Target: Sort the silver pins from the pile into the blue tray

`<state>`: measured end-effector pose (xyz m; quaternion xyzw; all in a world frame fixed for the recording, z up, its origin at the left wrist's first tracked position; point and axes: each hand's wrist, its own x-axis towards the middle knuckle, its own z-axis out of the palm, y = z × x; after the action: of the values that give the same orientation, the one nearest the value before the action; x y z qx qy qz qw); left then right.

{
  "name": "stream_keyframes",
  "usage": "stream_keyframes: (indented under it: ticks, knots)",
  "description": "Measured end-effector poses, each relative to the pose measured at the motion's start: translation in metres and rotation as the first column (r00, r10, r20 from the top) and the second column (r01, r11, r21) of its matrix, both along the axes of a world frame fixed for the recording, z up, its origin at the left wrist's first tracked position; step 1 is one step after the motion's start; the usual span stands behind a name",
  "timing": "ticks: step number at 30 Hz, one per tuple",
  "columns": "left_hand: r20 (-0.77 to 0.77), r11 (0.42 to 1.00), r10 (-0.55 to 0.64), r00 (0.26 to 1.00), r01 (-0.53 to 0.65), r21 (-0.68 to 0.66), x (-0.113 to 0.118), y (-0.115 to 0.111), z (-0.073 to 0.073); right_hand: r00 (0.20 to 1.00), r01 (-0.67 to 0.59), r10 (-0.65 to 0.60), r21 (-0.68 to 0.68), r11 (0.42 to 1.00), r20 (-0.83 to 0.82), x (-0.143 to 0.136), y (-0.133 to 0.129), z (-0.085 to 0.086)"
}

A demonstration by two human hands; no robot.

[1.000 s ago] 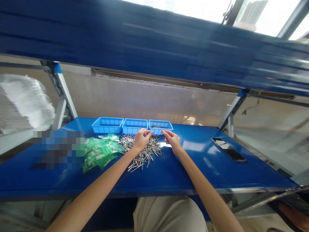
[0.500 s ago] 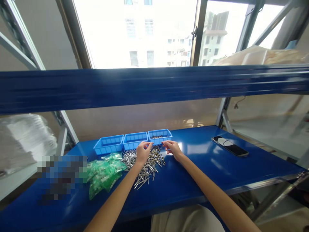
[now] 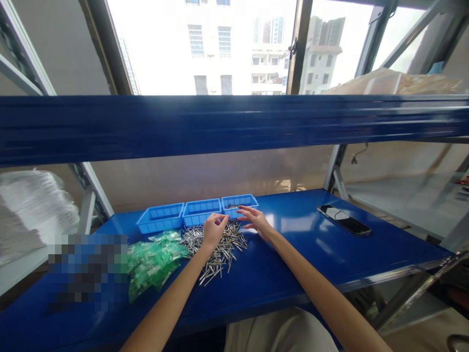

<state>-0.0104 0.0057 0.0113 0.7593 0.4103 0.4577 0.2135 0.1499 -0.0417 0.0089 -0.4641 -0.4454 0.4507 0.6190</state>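
The pile of metal pins (image 3: 229,247) lies on the blue tabletop (image 3: 256,288), directly in front of the three bins. The left hand (image 3: 214,230) is over the pile, hiding part of it; the right hand (image 3: 255,221) is at the pile's right side, near the front of the right bin (image 3: 240,213).

Left grip: thumb and index fingertips are together in a pinch. Whether a pin is held between them is too small to tell. Right grip: open, fingers apart and extended toward the left hand, thumb below them. No held item can be made out. The two hands are separate, fingertips facing each other across a narrow gap. Contact between either hand and the pins or the right bin cannot be determined.

The right bin contains dark, thin pins. The middle bin (image 3: 201,220) and the left bin (image 3: 160,226) continue the row to the left. Green bags (image 3: 156,261) lie in a heap at the left side of the pile, in front of the left bin. A phone (image 3: 344,220) lies flat on the tabletop, well apart from the right hand, toward the right end
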Motion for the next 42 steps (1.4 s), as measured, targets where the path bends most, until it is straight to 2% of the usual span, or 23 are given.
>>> stream_keyframes:
  ticks: [6, 9, 13, 16, 20, 23, 29, 36, 42]
  knots:
    - [-0.097, 0.996, -0.027, 0.995, 0.035, 0.078, 0.000, 0.001, -0.003, 0.975, 0.134, -0.124, -0.043, 0.990, 0.184, 0.000, 0.000, -0.010]
    - [-0.181, 0.989, -0.054, 0.982, 0.077, 0.123, -0.001, -0.001, -0.005, 0.931, 0.195, -0.176, -0.026, 0.980, 0.321, 0.002, -0.001, -0.012]
    - [-0.275, 0.983, -0.108, 0.955, 0.144, 0.111, -0.002, -0.005, -0.003, 0.760, 0.237, -0.254, 0.108, 0.965, 0.598, 0.006, -0.002, -0.017]
    - [-0.337, 0.965, -0.193, 0.922, 0.240, 0.103, -0.003, -0.007, -0.003, 0.647, 0.231, -0.281, 0.169, 0.958, 0.709, 0.009, -0.001, -0.021]
    - [-0.409, 0.920, -0.299, 0.862, 0.374, 0.116, -0.002, -0.009, -0.003, 0.620, 0.188, -0.253, 0.172, 0.967, 0.743, 0.011, 0.000, -0.024]
    - [-0.449, 0.882, -0.323, 0.833, 0.437, 0.175, -0.001, -0.008, -0.003, 0.613, 0.131, -0.216, 0.172, 0.976, 0.760, 0.010, -0.002, -0.023]
    - [-0.503, 0.858, -0.320, 0.803, 0.470, 0.206, -0.002, -0.007, -0.002, 0.534, 0.141, -0.229, 0.181, 0.973, 0.814, 0.008, -0.004, -0.021]
    - [-0.538, 0.813, -0.392, 0.747, 0.554, 0.177, -0.003, -0.014, 0.004, 0.511, 0.112, -0.211, 0.179, 0.977, 0.833, 0.007, -0.007, -0.018]
    - [-0.534, 0.827, -0.396, 0.747, 0.543, 0.147, -0.003, -0.014, 0.003, 0.488, 0.117, -0.209, 0.174, 0.978, 0.847, 0.007, -0.008, -0.018]
